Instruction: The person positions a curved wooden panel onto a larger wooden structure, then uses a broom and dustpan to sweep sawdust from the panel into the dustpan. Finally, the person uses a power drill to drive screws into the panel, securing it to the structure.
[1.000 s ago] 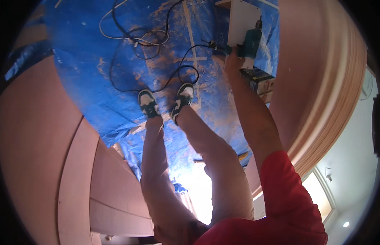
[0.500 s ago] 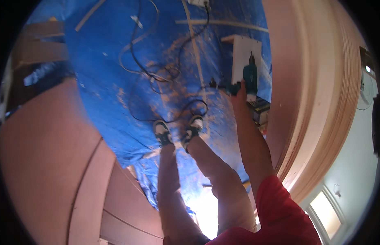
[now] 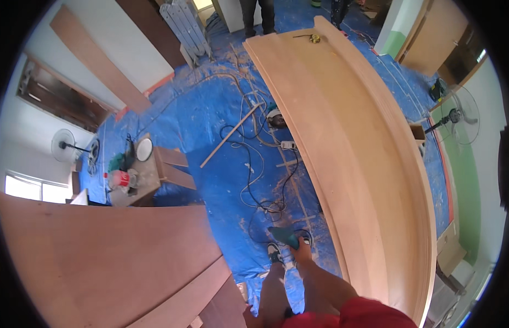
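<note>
My right hand [image 3: 302, 253] is closed around the grip of a green power drill [image 3: 284, 235], held low in front of my legs. Its body points to the left, and its front end is blurred. Below the drill, my shoes [image 3: 273, 253] stand on the blue sheeting. A long curved wooden panel [image 3: 342, 164] with a moulded edge rises to the right of my hand. My left hand is not in view.
Black and white cables [image 3: 257, 191] loop over the blue floor sheet [image 3: 189, 142], with a power strip [image 3: 288, 145] and a circular saw [image 3: 276, 119]. A wooden strip [image 3: 230, 135] lies there. Large boards [image 3: 107, 251] fill the left. A tape measure [image 3: 314, 39] rests on the panel. People's legs [image 3: 258, 16] stand beyond.
The view has swung up from the floor to the room. My right hand has brought the green drill over in front of my legs. A second green tool and the white board beside it have left view.
</note>
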Available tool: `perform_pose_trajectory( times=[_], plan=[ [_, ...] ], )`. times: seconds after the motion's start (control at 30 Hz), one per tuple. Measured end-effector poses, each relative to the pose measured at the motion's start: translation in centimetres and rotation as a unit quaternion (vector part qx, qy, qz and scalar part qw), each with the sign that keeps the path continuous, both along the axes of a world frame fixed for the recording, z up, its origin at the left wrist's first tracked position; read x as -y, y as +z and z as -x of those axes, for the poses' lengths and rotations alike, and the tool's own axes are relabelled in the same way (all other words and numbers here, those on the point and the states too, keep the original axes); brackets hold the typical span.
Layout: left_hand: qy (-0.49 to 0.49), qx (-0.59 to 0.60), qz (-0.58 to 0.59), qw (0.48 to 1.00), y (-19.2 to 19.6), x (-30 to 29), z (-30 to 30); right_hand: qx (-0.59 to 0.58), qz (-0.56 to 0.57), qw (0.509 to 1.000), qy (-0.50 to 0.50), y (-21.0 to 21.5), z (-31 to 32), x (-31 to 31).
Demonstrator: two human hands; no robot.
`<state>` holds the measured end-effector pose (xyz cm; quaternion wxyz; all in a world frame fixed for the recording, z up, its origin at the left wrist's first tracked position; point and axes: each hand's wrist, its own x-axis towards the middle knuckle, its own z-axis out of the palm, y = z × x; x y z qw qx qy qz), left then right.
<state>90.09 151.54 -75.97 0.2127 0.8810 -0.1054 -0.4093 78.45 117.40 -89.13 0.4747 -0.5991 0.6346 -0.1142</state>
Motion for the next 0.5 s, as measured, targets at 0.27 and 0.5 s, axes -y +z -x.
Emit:
perform_pose_trajectory(
  times=[0.27,0.5],
  plan=[
    [0.091,-0.157,0.173,0.968,5.9,11.8,-11.1,0.013,0.031,0.992,0.118,23.8,-2.2,2.0],
    [0.187,-0.593,0.216,0.753,4.1,27.3,-17.1,0.367,-0.18,0.912,0.007,31.2,-4.1,2.6]
  ],
)
